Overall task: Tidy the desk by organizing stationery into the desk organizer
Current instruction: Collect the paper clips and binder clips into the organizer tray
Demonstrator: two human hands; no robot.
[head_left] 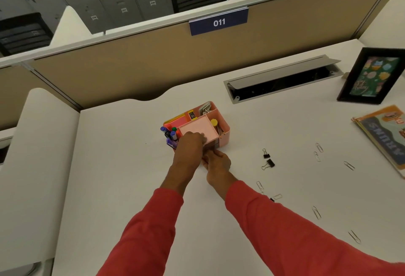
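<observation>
A pink desk organizer [224, 127] stands mid-desk. It holds markers [170, 133], sticky notes [175, 120], a stapler and pencils. My left hand [190, 144] presses down on the organizer's flat pink top at its front left corner. My right hand [218, 162] is at the organizer's front base, fingers curled round a small pink drawer [205, 163] that sticks out toward me; the hand hides most of the drawer. Two black binder clips [268, 159] lie on the desk to the right, with several paper clips [317, 151] scattered beyond them.
A black picture frame [370, 76] stands at the far right, with a stack of books [382, 135] in front of it. An open cable tray [282, 79] is set into the desk behind the organizer. A tan partition runs along the back.
</observation>
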